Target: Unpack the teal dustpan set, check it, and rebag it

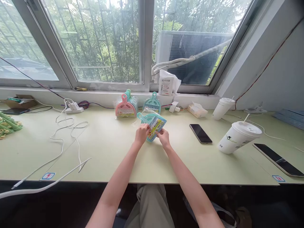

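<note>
Forearms out over the table (111,155), left hand (142,133) and right hand (163,136) each pinch the bagged dustpan (154,122), apparently working its wrapper, which calls for a steady hold.

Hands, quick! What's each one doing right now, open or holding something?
Left hand: closed, holding the teal dustpan pack by its left edge.
Right hand: closed, holding the same pack by its near right edge.

Both hands, left hand (142,132) and right hand (163,136), hold a teal dustpan set (154,124) in clear wrapping above the surface (109,148); a pink dustpan set (124,109) stands farther away, a phone (200,133) lies right.
</note>
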Demonstrator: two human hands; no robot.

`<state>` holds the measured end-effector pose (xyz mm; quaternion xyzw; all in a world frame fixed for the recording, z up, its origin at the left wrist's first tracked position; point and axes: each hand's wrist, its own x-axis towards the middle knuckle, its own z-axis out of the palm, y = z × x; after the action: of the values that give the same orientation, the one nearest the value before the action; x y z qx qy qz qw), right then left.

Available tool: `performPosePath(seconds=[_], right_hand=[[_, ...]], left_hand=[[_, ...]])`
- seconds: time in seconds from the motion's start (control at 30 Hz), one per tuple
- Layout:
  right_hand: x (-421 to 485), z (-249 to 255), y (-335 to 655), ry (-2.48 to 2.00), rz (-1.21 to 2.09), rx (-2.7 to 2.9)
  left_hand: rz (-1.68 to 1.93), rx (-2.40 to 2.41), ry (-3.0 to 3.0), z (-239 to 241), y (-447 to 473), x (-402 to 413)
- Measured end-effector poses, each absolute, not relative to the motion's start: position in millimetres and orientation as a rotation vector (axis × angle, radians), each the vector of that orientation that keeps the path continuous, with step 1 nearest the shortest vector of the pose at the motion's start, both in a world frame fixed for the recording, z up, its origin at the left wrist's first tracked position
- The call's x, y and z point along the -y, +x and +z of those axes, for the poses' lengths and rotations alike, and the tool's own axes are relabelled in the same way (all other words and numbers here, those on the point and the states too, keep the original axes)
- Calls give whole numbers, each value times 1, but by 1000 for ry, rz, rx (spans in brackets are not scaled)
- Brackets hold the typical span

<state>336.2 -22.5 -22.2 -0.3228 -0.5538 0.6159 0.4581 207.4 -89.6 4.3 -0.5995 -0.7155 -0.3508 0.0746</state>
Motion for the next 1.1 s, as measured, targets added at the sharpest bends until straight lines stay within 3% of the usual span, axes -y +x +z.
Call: performPosePath(seconds=[0.53,1.1], right_hand=[[19,-26,337,-824,1561,1331],[9,-30,341,-851,1520,1366]], left_hand=[[-766,2010,-1778,-1,224,88],[-1241,2062,-1729,-14,232,82]])
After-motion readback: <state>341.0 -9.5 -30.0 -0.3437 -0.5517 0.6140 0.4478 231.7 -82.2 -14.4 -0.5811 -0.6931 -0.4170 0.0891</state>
